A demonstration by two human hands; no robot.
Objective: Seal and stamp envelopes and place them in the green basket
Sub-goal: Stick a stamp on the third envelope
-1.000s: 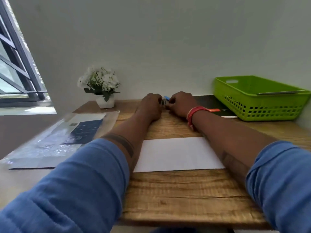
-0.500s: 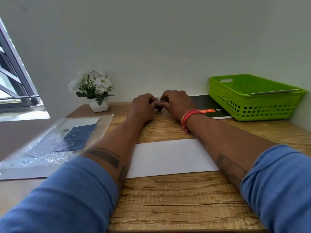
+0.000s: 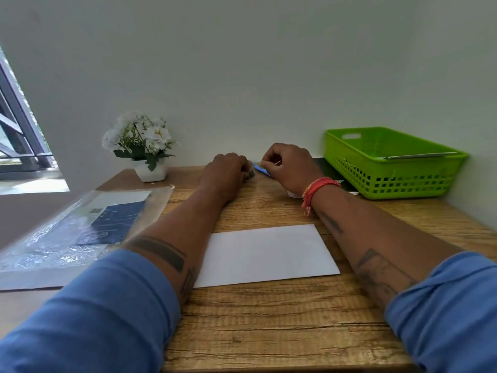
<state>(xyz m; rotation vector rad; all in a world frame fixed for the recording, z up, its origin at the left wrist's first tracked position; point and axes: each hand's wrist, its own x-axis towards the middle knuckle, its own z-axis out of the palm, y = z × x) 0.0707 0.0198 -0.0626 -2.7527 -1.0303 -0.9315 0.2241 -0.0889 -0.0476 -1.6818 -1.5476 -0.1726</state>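
A white envelope lies flat on the wooden table between my forearms. Both hands are at the far end of the table, near the wall. My left hand is curled round a small dark object, most of which is hidden by the fingers. A little to its right, my right hand has its fingers curled and holds a thin blue piece. The green basket stands at the far right with one envelope leaning inside it.
A white pot of white flowers stands at the far left by the wall. A clear plastic sleeve with papers lies on the left. A dark booklet lies beside the basket, and a small white scrap sits under my right wrist.
My hands were touching over the small object and have now drawn slightly apart. The blue piece shows at the right hand. The view has shifted a little.
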